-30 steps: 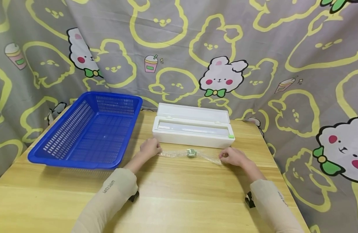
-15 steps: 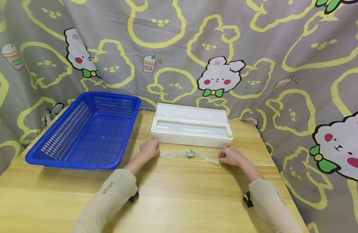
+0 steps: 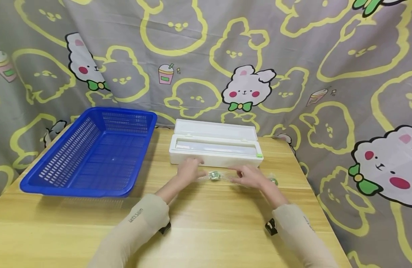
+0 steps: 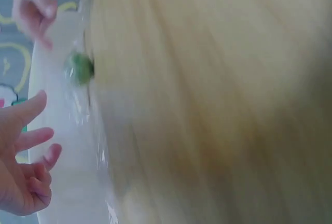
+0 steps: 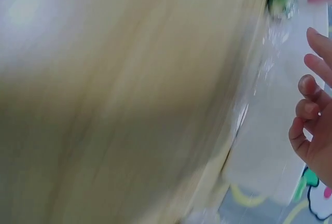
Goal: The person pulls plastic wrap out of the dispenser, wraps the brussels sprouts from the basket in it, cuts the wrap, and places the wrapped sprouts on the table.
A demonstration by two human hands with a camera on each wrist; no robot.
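Note:
A small round green item [image 3: 214, 175] lies on the table in a strip of clear cling film, its exact kind too small to tell. My left hand [image 3: 190, 170] hovers at its left with fingers spread, holding nothing. From the right, my right hand [image 3: 247, 175] reaches over the film's other side, its fingers loosely bent and apart from the item. In the left wrist view the green item [image 4: 79, 69] sits between the two hands. Just behind stands a white cling film dispenser [image 3: 216, 159], lid raised, with a roll inside.
A blue plastic basket [image 3: 132, 169] stands at the left of the wooden table [image 3: 212, 230]. Partly behind my right wrist lies another small green wrapped thing [image 3: 274, 181]. A patterned curtain [image 3: 192, 41] hangs behind the table.
Both hands have let go of the twisted film ends and moved inward towards the green item. A second green wrapped thing now shows behind the right wrist.

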